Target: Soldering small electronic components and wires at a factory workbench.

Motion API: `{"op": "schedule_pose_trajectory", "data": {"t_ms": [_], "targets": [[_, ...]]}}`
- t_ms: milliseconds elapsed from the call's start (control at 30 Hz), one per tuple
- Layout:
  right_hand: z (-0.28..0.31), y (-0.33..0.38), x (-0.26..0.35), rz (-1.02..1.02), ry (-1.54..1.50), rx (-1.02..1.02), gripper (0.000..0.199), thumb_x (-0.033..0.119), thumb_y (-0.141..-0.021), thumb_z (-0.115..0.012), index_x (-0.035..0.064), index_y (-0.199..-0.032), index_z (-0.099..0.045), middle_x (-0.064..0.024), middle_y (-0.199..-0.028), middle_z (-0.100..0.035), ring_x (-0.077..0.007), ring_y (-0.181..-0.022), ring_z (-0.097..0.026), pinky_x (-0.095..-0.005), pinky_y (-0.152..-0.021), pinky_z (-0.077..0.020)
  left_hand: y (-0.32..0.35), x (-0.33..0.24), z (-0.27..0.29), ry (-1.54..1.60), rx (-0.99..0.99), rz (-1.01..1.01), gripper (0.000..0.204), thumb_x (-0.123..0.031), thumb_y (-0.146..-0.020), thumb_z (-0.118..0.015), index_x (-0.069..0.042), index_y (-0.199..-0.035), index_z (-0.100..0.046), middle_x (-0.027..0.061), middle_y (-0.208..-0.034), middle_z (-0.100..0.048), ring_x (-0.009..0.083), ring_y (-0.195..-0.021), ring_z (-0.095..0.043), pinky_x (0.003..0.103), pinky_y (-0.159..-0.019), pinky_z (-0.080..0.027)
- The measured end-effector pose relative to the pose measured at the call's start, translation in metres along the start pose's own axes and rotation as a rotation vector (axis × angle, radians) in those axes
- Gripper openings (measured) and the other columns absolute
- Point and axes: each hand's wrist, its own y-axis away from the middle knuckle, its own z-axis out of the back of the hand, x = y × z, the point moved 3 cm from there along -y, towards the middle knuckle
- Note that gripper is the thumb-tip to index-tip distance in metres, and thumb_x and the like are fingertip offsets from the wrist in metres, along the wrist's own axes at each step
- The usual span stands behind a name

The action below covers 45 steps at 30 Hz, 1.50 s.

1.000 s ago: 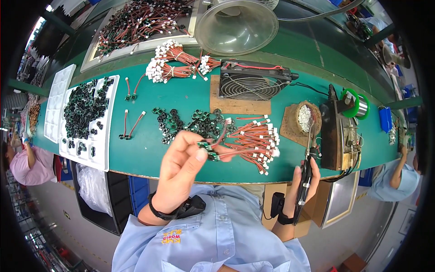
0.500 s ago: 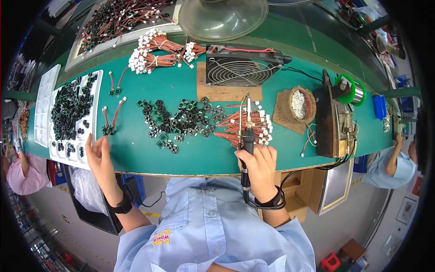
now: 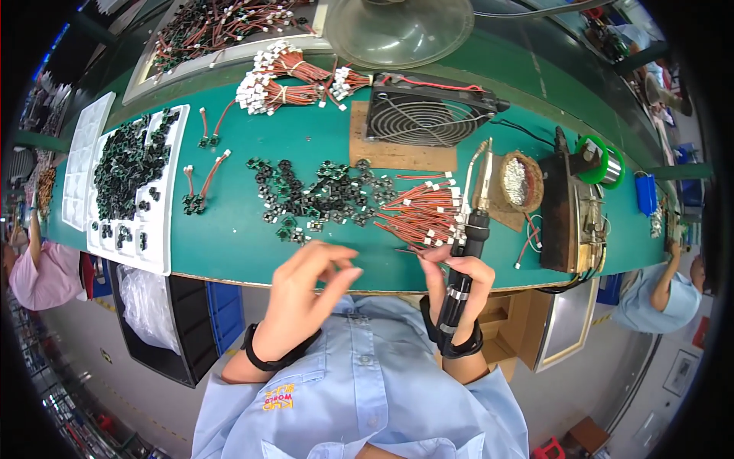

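Note:
My right hand (image 3: 459,287) is closed around a black-handled soldering iron (image 3: 476,229), its metal tip pointing up and away from me. A thin wire lead (image 3: 411,251) shows at the thumb and forefinger of that same hand. Beside them lies a pile of red-and-black wire leads with white connectors (image 3: 428,210). My left hand (image 3: 302,287) hovers at the bench's near edge, fingers curved and apart, with nothing visible in them. Beyond it is a heap of small dark green-and-black circuit parts (image 3: 325,191).
A white tray (image 3: 177,191) of dark parts stands left, near soldered pieces (image 3: 195,203). Farther back are bundled leads (image 3: 283,96) and a fan (image 3: 432,118). At right sit a round dish (image 3: 533,183), a soldering station (image 3: 558,214) and a green solder spool (image 3: 612,167).
My left hand has moved right, from beside the white tray to the bench's near middle. My right hand has shifted right with the soldering iron, and a wire lead now shows at its fingertips.

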Motion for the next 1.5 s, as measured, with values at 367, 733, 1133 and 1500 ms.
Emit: {"op": "schedule_pose_trajectory", "data": {"t_ms": [367,733,1133,1500], "targets": [[0.008,-0.01,0.025,0.118,0.102,0.29,0.04,-0.012,-0.069,-0.069,0.0065,-0.097,-0.045,-0.0155,-0.085,-0.062,-0.0213,-0.078,-0.062,-0.0314,-0.07,-0.0502,-0.014,-0.022,-0.027,0.058,0.201,-0.372,0.018,0.002,-0.072,-0.066,-0.002,-0.089,-0.059,0.0097,-0.081,-0.058,0.0199,-0.064,-0.058,0.029,-0.055,-0.045],[0.002,0.009,0.02,-0.034,-0.026,0.187,0.042,-0.014,-0.069,-0.067,0.0077,-0.096,-0.042,-0.0135,-0.084,-0.062,-0.0229,-0.078,-0.061,-0.0308,-0.073,-0.0492,-0.004,-0.011,-0.016,0.0,0.191,-0.335,0.013,0.0,-0.071,-0.063,-0.002,-0.083,-0.057,0.0094,-0.082,-0.055,0.0259,-0.068,-0.056,0.034,-0.058,-0.046],[0.001,-0.005,0.019,-0.061,0.189,0.145,0.039,-0.011,-0.074,-0.064,0.0097,-0.097,-0.04,-0.0088,-0.081,-0.06,-0.0158,-0.073,-0.053,-0.0292,-0.074,-0.0443,-0.013,0.044,0.026,-0.51,-0.198,-0.017,0.017,0.002,-0.075,-0.063,0.001,-0.09,-0.057,0.0097,-0.084,-0.057,0.0212,-0.064,-0.056,0.03,-0.058,-0.044],[0.021,-0.015,0.02,-0.299,-0.163,0.002,0.04,-0.006,-0.073,-0.067,0.0081,-0.099,-0.039,-0.0093,-0.082,-0.056,-0.0129,-0.072,-0.053,-0.0263,-0.068,-0.0443,-0.012,0.005,0.037,0.036,-0.21,0.032,0.021,0.004,-0.077,-0.061,0.001,-0.097,-0.055,0.0091,-0.091,-0.057,0.0145,-0.076,-0.057,0.027,-0.069,-0.045]]}}
